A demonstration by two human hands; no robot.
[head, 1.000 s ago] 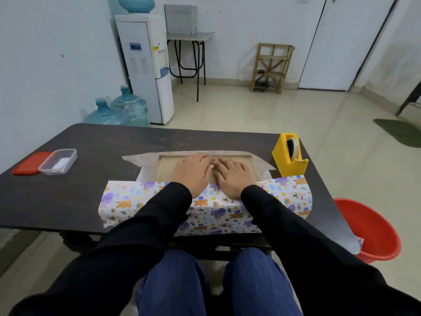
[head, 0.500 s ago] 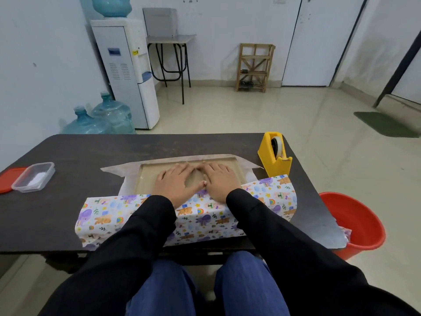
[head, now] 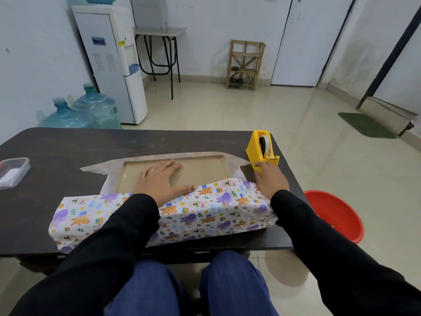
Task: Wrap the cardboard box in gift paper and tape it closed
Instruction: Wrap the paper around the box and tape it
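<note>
The fingers (head: 169, 166) of the left hand (head: 159, 181) lay straight and a little spread, pressing flat on the cardboard box (head: 205, 169) and on the edge of the gift paper (head: 205, 208) folded over its near side. The right hand (head: 270, 179) touched the front of the yellow tape dispenser (head: 257, 147) with bent fingers; I could not tell if they pinched tape.

The box lay near the front edge of the dark table (head: 68, 144), toward its right side. It looked flat, stiff and light. The paper seemed thin and glossy, likely to spring back, so I think one should press down its edge on the lid.

A clear container (head: 11, 171) stood at the left edge. A red bucket (head: 337, 215) and a water dispenser (head: 114, 65) stood on the tiled floor.
</note>
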